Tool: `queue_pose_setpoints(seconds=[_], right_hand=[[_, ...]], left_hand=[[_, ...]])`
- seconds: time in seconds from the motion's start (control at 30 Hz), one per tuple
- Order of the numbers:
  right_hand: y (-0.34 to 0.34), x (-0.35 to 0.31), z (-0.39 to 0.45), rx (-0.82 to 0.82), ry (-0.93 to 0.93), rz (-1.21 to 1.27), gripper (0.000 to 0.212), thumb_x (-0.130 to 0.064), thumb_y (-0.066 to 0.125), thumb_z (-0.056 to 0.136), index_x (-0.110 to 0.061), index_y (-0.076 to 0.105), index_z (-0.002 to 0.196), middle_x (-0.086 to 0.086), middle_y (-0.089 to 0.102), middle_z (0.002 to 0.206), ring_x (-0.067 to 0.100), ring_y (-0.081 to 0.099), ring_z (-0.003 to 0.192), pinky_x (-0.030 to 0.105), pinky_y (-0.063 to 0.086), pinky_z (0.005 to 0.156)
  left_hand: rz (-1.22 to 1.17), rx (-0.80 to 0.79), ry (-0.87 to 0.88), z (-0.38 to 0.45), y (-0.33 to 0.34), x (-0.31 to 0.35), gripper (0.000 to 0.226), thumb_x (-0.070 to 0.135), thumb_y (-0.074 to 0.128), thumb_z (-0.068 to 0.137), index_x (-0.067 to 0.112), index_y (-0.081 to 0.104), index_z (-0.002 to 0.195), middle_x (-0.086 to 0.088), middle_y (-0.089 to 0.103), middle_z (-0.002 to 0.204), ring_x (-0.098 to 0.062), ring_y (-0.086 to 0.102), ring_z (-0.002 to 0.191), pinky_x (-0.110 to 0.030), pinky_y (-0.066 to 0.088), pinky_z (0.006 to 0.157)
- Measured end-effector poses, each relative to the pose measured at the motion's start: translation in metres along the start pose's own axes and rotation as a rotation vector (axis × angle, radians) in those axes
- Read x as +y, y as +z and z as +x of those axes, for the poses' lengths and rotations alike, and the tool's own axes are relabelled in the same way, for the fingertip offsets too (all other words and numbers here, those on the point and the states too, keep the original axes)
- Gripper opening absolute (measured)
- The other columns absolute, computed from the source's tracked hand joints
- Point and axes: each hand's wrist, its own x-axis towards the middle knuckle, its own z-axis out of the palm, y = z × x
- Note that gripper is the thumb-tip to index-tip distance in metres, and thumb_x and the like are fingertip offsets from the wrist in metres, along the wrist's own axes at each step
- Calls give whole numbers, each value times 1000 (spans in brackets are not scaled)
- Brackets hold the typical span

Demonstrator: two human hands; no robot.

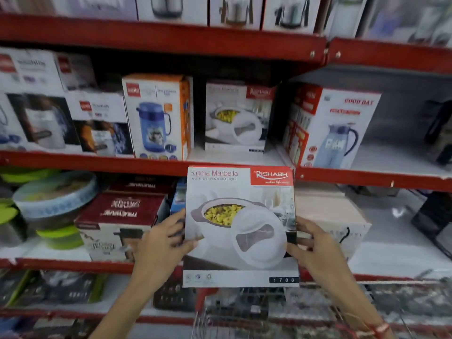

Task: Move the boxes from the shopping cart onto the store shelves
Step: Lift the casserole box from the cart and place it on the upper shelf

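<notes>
Your left hand (pixel 164 237) grip clamps the casserole box (pixel 241 226) at its left edge | your right hand (pixel 315 243) grip clamps its right edge | box upright in the air, just below the red shelf (pixel 97 161) where a matching box (pixel 238 116) stands | shopping cart (pixel 234 311) underneath, blurred

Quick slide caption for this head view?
Both hands, left and right, lift a casserole box toward its match on the shelf.

Bright, even light; blurred, bowed frame edges.
</notes>
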Motion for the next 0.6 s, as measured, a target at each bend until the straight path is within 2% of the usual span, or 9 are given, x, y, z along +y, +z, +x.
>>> queue_pose_setpoints(seconds=[0.07,0.1,0.2,0.27,0.37,0.43,0.5,0.57,0.6], right_hand=[[-11,-21,15,67,-75,34,56,-11,76,79,-34,56,126,-9,69,113,13,66,100,27,53,80],[-17,-31,23,107,-104,40,57,-11,76,79,-31,56,129,-8,69,112,11,65,97,25,51,78],[-30,-57,48,237,-194,6,60,-12,76,79,-24,54,133,-8,64,115,9,59,96,26,45,79],[-36,-71,69,316,-245,30,60,-11,75,78,-23,54,133,-6,63,117,11,59,98,28,46,84],[-37,-89,107,360,-289,96,56,-7,73,80,-22,52,131,0,64,123,20,62,109,43,53,95],[-33,-97,133,370,-295,135,52,-4,72,81,-19,53,127,2,66,120,21,63,107,45,54,94],[-26,-99,156,374,-300,177,48,-3,72,81,-16,53,122,4,67,117,18,64,99,38,55,88],[-18,-99,177,389,-316,186,45,-3,72,81,-17,52,119,1,64,116,14,60,97,29,51,82],[-14,-98,187,398,-321,180,45,-3,73,80,-17,52,118,-1,63,114,13,60,97,27,49,80]], left_hand=[[-30,38,76,20,-4,23,75,-4,76,70,21,48,135,9,70,109,-7,70,95,-28,60,81],[-38,62,125,30,-5,34,74,-4,76,70,22,49,134,10,71,109,-7,70,96,-27,60,81],[-45,117,254,60,-7,65,74,-5,76,71,25,49,132,31,69,91,7,69,86,-10,57,70],[-73,153,312,83,-5,82,75,-8,75,70,20,48,134,35,65,92,14,66,83,-4,53,66],[-101,191,362,118,2,102,75,-8,73,72,19,45,136,21,62,109,17,63,86,-4,53,71],[-84,227,390,138,7,109,73,-9,71,74,18,45,136,16,63,111,19,63,83,-2,51,70],[-52,255,398,156,11,112,70,-10,68,76,18,44,135,5,64,119,10,66,86,-14,56,79],[-47,267,405,175,13,111,67,-10,66,78,16,42,135,-6,62,127,-10,67,100,-35,57,90],[-34,280,409,186,13,110,66,-10,65,79,15,42,135,-8,62,128,-16,67,104,-40,56,92]])
